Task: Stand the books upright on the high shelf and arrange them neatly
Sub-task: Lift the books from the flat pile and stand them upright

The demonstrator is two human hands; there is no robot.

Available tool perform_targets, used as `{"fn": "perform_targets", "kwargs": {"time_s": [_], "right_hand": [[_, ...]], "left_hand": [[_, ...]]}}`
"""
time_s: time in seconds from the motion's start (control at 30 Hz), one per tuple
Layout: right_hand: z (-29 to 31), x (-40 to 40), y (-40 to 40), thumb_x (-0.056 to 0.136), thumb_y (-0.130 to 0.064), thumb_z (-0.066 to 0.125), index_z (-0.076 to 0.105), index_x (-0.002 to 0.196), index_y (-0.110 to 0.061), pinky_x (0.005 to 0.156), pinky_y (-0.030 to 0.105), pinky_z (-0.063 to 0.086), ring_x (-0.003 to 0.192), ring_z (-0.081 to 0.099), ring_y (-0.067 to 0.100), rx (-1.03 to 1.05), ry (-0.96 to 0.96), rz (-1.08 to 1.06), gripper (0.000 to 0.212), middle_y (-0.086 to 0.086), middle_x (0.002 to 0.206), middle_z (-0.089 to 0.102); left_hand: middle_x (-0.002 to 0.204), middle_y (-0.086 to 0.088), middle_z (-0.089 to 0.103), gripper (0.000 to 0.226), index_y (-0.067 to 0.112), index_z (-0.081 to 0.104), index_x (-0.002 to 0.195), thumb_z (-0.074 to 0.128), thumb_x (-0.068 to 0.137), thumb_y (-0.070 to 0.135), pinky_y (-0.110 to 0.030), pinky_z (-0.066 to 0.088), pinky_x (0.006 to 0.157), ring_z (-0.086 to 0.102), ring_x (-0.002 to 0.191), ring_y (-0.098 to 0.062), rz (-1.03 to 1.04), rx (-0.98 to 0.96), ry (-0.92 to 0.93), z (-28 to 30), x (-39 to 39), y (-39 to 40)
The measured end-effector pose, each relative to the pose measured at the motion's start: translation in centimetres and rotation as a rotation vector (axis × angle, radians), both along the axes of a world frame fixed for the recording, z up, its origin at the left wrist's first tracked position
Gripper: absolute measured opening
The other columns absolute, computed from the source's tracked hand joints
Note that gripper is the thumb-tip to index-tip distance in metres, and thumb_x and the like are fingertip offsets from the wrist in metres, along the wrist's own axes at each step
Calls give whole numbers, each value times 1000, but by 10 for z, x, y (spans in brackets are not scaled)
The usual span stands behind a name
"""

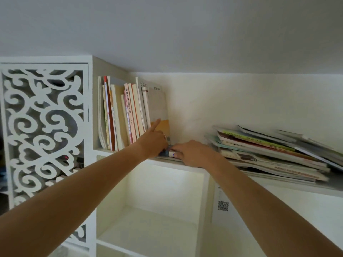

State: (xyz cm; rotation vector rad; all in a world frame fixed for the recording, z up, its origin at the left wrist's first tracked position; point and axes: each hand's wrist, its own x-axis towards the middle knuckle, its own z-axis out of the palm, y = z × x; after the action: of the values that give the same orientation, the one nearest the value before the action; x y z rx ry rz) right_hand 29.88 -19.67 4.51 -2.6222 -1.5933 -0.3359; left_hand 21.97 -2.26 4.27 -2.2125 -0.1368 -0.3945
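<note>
On the high shelf (289, 187): upright books (120, 115), flat pile (274, 154).

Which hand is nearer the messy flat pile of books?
Right. The right hand lies just left of the flat pile; the left hand is farther left, by the upright books.

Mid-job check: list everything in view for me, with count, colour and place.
upright books: about a dozen, mostly white and cream with red spines, left end of high shelf
flat pile: many books, mixed pale colours, lying right on shelf
small book: one, dark blue and white, flat at shelf edge between the hands
high shelf: one, white
carved panel: one, white, far left
QR sticker: one, below shelf
left hand: forefinger on the outermost upright book
right hand: on small book
</note>
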Motion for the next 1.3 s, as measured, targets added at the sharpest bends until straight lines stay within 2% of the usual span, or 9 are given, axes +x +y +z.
{"fn": "perform_targets", "kwargs": {"time_s": [0.07, 0.13, 0.2, 0.27, 0.4, 0.57, 0.83, 1.03, 1.3], "right_hand": [[-1, -1, -3, 107, -45, 45, 56, 143, -30, 79, 35, 46, 110, 61, 31, 26, -40, -37, 41, 13, 129, 64], [2, -6, -11, 106, -42, 49, 64, 132, -23, 75, 34, 45, 104, 63, 31, 75, -110, -59, 36, 13, 119, 64], [14, -11, -24, 106, -35, 46, 68, 120, -20, 72, 35, 46, 95, 64, 31, 201, -200, -46, 30, 12, 107, 66], [33, -12, -44, 106, -30, 45, 70, 112, -20, 75, 39, 52, 89, 64, 30, 390, -268, -32, 28, 10, 99, 68], [57, 10, -106, 103, -24, 53, 72, 105, -17, 75, 34, 55, 77, 64, 21, 728, -286, -70, 20, 3, 90, 72], [48, 71, -195, 100, -32, 59, 70, 103, -22, 80, 39, 55, 87, 61, 21, 717, -302, -299, 15, 2, 98, 65], [30, 91, -275, 93, -69, 51, 60, 132, -22, 109, 49, 40, 134, 41, 30, 724, -299, -448, 62, 9, 142, 48], [27, 93, -290, 88, -87, 19, 57, 126, -17, 95, 45, 50, 102, 60, 29, 386, 56, -734, 89, 11, 116, 66], [25, 104, -292, 94, -80, 32, 58, 119, -20, 82, 38, 48, 95, 59, 25, 390, -2, -738, 71, 7, 110, 66]], "left_hand": [[113, 5, 70, 27, 27, 68, 124, 50, 104, 29, -53, -15, 123, 63, 118, -18, -14, -174, -32, -2, 3, -9], [122, 0, 69, 39, 24, 58, 138, 53, 99, 22, -47, 12, 124, 62, 121, -21, -74, -441, -134, -3, 10, -15], [125, -7, 67, 42, 19, 56, 139, 50, 98, 11, -39, 42, 105, 62, 117, -27, -236, -788, -323, 2, 19, -28], [120, -10, 68, 37, 13, 61, 132, 45, 99, 7, -33, 44, 88, 62, 110, -28, -404, -1018, -473, 11, 26, -52], [129, -2, 63, 35, 19, 60, 137, 47, 106, 31, -30, 41, 101, 56, 119, -15, -651, -1284, -512, 31, 43, -111], [144, 5, 54, 58, 34, 54, 143, 59, 94, 64, -27, 36, 107, 49, 132, -12, -743, -1175, -272, 45, 77, -165], [126, 12, 64, 72, 35, 60, 137, 67, 79, 77, -39, 48, 103, 59, 114, -11, -581, -976, 65, 63, 106, -185], [120, 12, 65, 60, 35, 66, 127, 50, 88, 78, -38, 47, 102, 58, 112, -12, -585, -994, 85, 64, 109, -187], [140, -4, 54, 76, 31, 51, 142, 58, 84, 79, -40, 45, 104, 52, 127, -25, -463, -1006, -28, 60, 117, -185]]}}
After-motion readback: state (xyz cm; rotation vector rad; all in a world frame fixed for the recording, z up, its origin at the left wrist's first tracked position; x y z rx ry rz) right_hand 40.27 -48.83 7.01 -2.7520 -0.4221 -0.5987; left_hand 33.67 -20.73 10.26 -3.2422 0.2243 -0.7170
